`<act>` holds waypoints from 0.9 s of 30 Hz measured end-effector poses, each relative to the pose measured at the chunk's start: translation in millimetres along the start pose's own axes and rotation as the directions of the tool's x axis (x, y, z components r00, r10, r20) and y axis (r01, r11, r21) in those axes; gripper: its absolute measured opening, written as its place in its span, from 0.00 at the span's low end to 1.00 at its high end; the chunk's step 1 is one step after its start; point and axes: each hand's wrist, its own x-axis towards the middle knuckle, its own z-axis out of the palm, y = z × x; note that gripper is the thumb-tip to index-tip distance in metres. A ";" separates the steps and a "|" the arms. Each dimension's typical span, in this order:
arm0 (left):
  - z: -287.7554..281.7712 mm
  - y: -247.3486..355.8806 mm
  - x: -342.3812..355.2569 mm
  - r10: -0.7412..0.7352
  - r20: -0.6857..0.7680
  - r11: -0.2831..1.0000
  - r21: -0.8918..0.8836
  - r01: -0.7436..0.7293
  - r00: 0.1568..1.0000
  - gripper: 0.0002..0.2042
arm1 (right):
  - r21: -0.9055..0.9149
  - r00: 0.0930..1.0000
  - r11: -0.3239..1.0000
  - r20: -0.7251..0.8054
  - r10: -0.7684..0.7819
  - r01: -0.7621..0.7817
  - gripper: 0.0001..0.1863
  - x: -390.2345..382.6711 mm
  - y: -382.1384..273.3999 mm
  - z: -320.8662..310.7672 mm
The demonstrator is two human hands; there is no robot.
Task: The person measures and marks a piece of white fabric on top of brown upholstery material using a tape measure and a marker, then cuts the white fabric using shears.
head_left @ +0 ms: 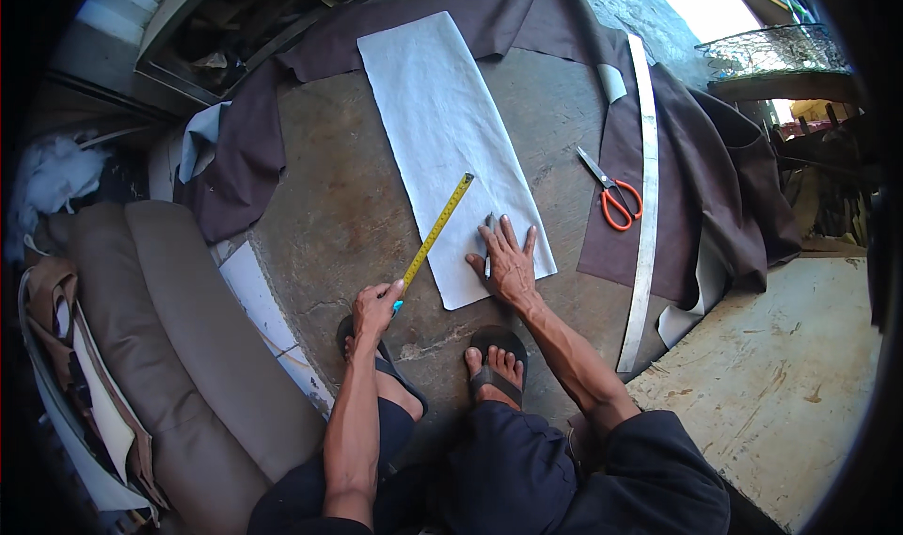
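A long pale piece of material (437,111) lies flat on the floor in front of my feet. My left hand (374,307) is closed around a tape measure; its yellow blade (436,232) reaches out slantwise over the pale piece. A bit of turquoise on the tape's case shows beside my fingers, and the rest of the case is hidden in the hand. My right hand (511,260) presses down on the near right part of the piece, fingers stretched. A slim grey pen (489,223) is held between its thumb and fingers.
Orange-handled scissors (616,194) and a long metal ruler (646,159) lie on dark brown leather (696,177) at the right. More leather (404,27) curves round the far side. A padded brown cushion (193,347) is at the left, a worn board (771,375) at the right.
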 end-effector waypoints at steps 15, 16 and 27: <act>-7.7 -11.3 0.5 -0.024 0.049 0.998 -0.062 0.027 0.999 0.26 | 0.033 0.919 0.994 0.384 0.084 -0.104 0.28 -107.6 64.4 -116.3; -3.6 -12.7 4.2 -0.026 0.093 0.998 -0.056 0.032 0.995 0.25 | -0.003 0.917 0.995 0.389 0.091 -0.097 0.27 -110.7 68.0 -123.7; 3.0 22.1 35.2 0.021 0.117 0.999 -0.029 -0.017 0.993 0.24 | -0.058 0.996 0.994 -0.012 0.094 -0.094 0.32 34.3 50.2 -30.9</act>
